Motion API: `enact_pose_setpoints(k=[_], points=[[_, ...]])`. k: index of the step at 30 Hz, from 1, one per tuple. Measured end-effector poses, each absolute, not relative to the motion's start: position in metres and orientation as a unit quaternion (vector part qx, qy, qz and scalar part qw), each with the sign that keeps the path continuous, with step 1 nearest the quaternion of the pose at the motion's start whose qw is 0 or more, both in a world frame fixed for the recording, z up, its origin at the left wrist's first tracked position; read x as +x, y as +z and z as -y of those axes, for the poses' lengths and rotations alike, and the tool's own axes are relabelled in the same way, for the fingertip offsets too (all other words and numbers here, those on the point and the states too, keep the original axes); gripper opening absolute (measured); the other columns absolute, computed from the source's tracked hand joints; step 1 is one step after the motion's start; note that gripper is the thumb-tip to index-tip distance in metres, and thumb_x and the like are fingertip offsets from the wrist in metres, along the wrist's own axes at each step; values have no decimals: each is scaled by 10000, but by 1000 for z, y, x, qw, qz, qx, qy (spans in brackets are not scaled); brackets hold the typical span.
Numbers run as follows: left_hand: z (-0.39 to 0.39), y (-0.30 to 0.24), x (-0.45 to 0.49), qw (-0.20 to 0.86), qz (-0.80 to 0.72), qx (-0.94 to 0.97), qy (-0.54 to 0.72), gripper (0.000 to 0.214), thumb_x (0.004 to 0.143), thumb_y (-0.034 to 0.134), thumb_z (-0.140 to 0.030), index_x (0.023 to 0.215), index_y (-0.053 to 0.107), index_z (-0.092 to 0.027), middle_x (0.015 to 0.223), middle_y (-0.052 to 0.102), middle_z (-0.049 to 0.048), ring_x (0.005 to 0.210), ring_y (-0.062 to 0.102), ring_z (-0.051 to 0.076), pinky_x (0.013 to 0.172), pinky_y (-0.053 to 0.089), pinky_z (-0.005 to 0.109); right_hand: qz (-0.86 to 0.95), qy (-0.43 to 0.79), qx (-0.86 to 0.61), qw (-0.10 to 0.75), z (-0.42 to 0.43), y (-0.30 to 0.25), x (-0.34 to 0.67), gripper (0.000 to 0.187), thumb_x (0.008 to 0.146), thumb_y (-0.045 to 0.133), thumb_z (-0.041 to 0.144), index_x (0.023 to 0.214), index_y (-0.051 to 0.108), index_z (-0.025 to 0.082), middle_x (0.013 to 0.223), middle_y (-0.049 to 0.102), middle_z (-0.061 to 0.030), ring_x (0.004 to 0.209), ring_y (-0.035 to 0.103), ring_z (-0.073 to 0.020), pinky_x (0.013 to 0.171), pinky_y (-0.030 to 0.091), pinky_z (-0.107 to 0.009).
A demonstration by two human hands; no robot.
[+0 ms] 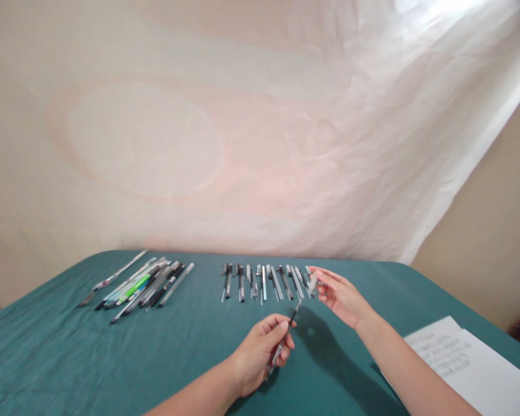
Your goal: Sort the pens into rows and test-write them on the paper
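My left hand [266, 349] is closed around a pen [279, 351] with a dark grip and a clear barrel. Its tip points up and away, uncapped. To the right and a bit farther off, my right hand [340, 294] pinches a clear, whitish pen cap [313, 283] between thumb and fingers. The cap is apart from the pen tip. Just behind and left of the right hand lies a row of pens [275, 283], set side by side with several caps among them. The right fingers partly cover the row's right end.
A loose pile of pens [143, 286], one bright green, lies on the left of the green tablecloth [190, 352]. Sheets of paper [468, 358] with blurred writing lie at the right, partly behind my right forearm. A pale cloth [242, 127] hangs behind the table.
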State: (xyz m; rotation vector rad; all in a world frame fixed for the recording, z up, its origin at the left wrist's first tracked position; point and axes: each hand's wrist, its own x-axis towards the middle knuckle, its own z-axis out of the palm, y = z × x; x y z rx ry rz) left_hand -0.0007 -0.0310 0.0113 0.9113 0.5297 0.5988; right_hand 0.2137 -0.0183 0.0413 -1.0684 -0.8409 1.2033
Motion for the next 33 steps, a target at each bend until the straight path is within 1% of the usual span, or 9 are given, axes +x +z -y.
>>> enact_pose_setpoints(k=[2,5,10,12,17,19,21,24,33], points=[[31,12,-1,821,-251,430,280,272,761,525,-400,884,487,-160,610,500,-29,439,387,31,430,198,179,378,456,-521,614,7,37,234,348,649,669,371,943,620,191,752,604,-17,505,470,-63,415,377,-171],[31,14,0,821,-252,432,275,268,764,523,-395,884,483,-159,612,502,-29,439,388,31,430,197,179,395,331,-641,569,-16,27,266,342,638,652,419,857,613,159,762,626,-43,545,520,-88,437,406,-182],[31,15,0,821,-253,432,276,262,770,516,-390,884,482,-157,614,504,-28,442,391,30,434,203,180,403,261,-728,490,-56,11,300,221,678,626,343,721,599,128,617,610,-25,544,541,-105,444,402,-181],[32,15,0,821,-254,430,276,259,773,513,-387,886,481,-157,614,505,-28,443,393,30,435,205,180,416,244,-755,445,-67,5,304,219,713,602,333,706,600,114,619,613,-30,557,557,-116,479,424,-198],[32,14,0,823,-256,427,273,254,770,518,-383,882,482,-157,612,505,-28,440,393,29,434,206,178,451,200,-804,333,-87,-8,307,236,838,475,309,968,554,129,939,586,-43,763,574,-134,664,483,-299],[31,13,0,824,-255,425,275,255,766,524,-384,877,482,-158,607,504,-29,439,394,30,433,207,177,462,177,-816,298,-92,-13,308,223,815,505,315,880,592,121,861,610,-42,743,581,-145,653,468,-285],[31,13,0,825,-255,423,276,259,760,530,-389,872,483,-160,606,504,-30,439,395,31,433,209,177,471,153,-825,273,-95,-16,309,215,749,570,315,678,625,120,664,629,-45,667,594,-161,589,430,-243],[30,13,0,824,-258,422,274,270,753,536,-399,872,488,-161,608,505,-30,438,394,31,431,211,178,481,121,-829,260,-97,-19,310,211,677,596,307,541,622,148,518,615,-51,614,600,-177,526,371,-221],[31,15,0,830,-248,415,279,248,776,510,-382,884,483,-159,609,498,-27,438,387,32,433,208,182,485,110,-805,322,-84,1,298,229,679,556,330,581,639,139,610,641,-97,691,594,-213,563,369,-247]])
